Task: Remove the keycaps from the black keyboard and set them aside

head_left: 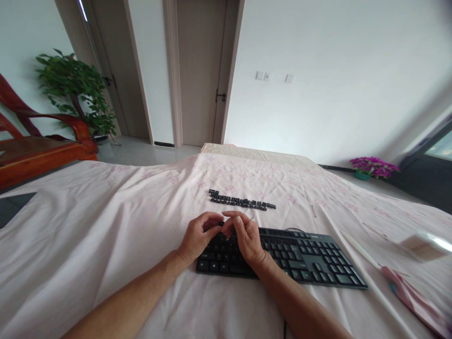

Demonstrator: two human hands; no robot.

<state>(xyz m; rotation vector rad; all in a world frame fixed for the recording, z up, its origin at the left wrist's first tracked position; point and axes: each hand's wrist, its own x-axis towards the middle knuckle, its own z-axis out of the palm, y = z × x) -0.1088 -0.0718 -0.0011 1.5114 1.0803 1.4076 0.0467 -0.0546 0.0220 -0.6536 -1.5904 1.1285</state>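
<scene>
A black keyboard (pixel 310 259) lies on the pink flowered cloth, partly covered by my hands. My left hand (pixel 201 235) is over its left end, thumb and fingers pinched on a small black piece that looks like a keycap (pixel 222 223). Close against it, my right hand (pixel 247 238) has its fingers curled together, with a thin wire loop (pixel 251 215) sticking out above them. The fingertips of both hands nearly meet, and the spot between them is partly hidden. Beyond the hands, loose black keycaps (pixel 240 202) lie in uneven rows.
Thin sticks (pixel 314 211) lie on the cloth (pixel 141 263) to the right, near a clear box (pixel 423 246) and a folded pink cloth (pixel 413 296). At the left edge is a dark flat panel (pixel 14 207). A wooden chair (pixel 45 146) stands further left.
</scene>
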